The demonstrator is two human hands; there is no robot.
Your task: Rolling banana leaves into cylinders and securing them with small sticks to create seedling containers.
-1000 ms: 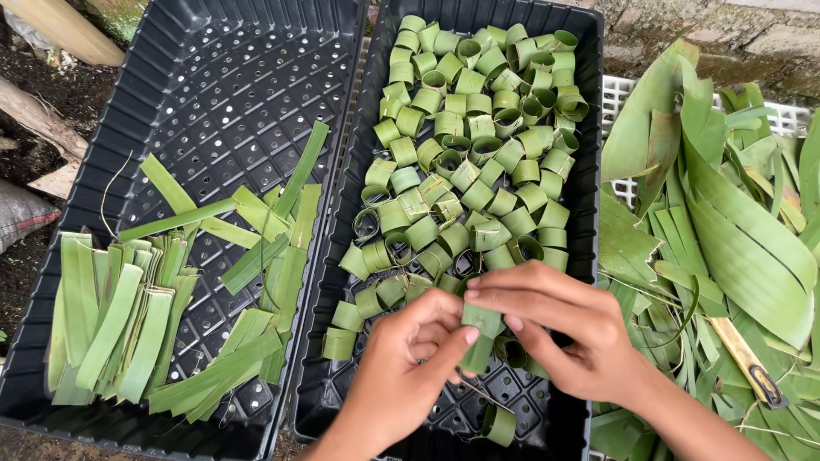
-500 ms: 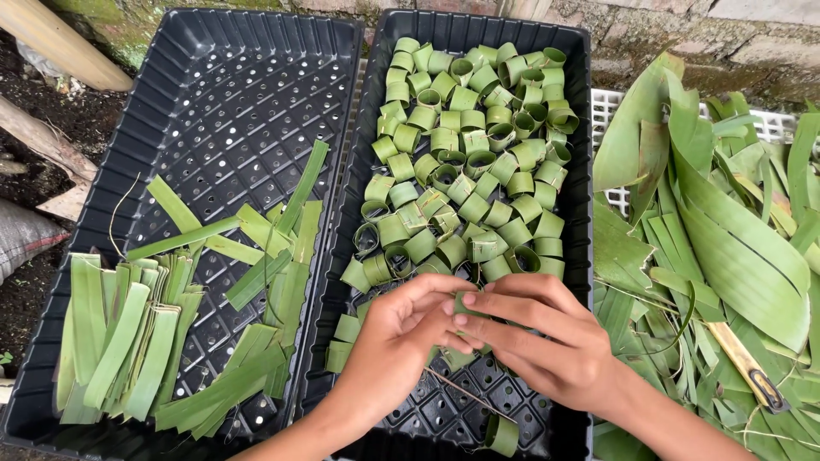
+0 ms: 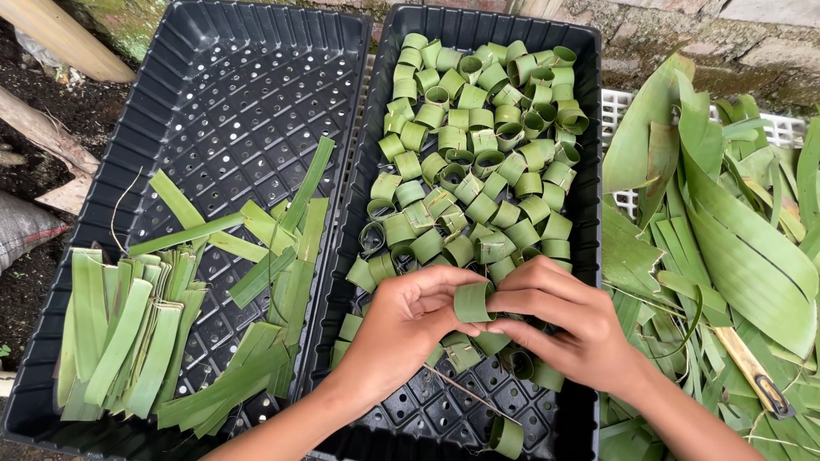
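Where leaf rings (image 3: pixel 478 162) crowd, perhaps blocking hands (image 3: pixel 478 320).

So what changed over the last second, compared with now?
Both hands, left hand and right hand, shifted slightly and now show a rolled leaf ring pinched between their fingers; earlier it was hidden under them. The pile of rings, the cut strips and the loose leaves lie as before.

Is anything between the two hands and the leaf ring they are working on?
Nothing visible. The left hand and the right hand both pinch the small rolled green leaf ring directly, above the black perforated plastic tray. The pile of finished green leaf rings lies beyond the hands, not between them.
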